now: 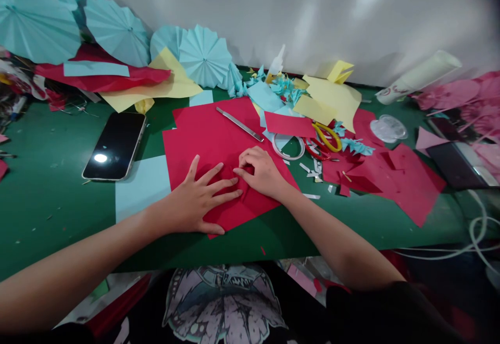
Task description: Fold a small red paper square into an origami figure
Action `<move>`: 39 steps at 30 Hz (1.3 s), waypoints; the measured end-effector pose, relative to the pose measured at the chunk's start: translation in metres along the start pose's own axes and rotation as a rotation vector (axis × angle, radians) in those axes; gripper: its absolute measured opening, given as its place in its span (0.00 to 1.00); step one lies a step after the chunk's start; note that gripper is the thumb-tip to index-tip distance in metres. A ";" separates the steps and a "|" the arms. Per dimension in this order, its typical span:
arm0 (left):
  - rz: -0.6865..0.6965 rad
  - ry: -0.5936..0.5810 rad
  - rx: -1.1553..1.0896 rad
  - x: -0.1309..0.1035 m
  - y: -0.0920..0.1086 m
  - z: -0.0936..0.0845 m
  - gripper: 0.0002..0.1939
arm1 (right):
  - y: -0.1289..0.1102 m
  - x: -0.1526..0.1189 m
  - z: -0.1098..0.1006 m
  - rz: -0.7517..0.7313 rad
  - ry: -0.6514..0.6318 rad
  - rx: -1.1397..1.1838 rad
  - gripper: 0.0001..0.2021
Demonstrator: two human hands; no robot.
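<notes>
A sheet of red paper (pixel 203 141) lies on the green table in front of me, over other red and pale blue sheets. My left hand (pixel 203 198) rests flat on its lower part, fingers spread wide. Close beside those fingertips, my right hand (pixel 260 172) is curled on the paper, thumb and forefinger pinched together. Whatever sits in that pinch is too small or hidden to tell. Above both hands a slim metal tool like a craft knife or tweezers (pixel 240 124) lies slantwise on the red paper.
To the left lie a phone (pixel 115 146) and a pale blue sheet (pixel 142 185). Right of the paper are a roll of tape (pixel 289 155), yellow-handled pliers (pixel 328 137) and red scraps (pixel 406 182). Pleated blue paper rosettes (pixel 205 58) and a glue bottle (pixel 276 63) stand along the wall.
</notes>
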State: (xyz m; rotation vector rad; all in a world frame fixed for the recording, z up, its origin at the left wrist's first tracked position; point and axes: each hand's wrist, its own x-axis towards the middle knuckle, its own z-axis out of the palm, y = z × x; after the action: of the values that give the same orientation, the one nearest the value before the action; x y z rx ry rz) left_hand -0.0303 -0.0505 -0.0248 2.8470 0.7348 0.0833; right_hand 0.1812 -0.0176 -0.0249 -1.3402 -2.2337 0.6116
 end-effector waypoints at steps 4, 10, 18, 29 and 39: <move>0.003 0.007 -0.007 0.000 0.000 -0.001 0.35 | 0.000 0.000 0.000 0.004 -0.001 0.005 0.09; -0.001 0.029 0.019 0.000 0.000 0.000 0.35 | 0.000 0.000 0.001 0.024 0.014 0.008 0.09; -0.021 0.035 0.029 0.001 0.001 -0.004 0.34 | 0.000 0.000 0.001 0.009 0.036 -0.003 0.08; -0.045 0.034 0.000 0.003 0.000 -0.005 0.35 | 0.000 -0.005 -0.005 -0.045 0.004 -0.037 0.05; -0.058 0.002 -0.003 0.002 -0.001 -0.004 0.35 | 0.000 -0.002 -0.001 -0.018 0.037 0.003 0.09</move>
State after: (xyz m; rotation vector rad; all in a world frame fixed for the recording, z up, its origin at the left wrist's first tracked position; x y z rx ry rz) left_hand -0.0291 -0.0484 -0.0212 2.8209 0.8166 0.0778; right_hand 0.1830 -0.0195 -0.0242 -1.3177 -2.2126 0.5784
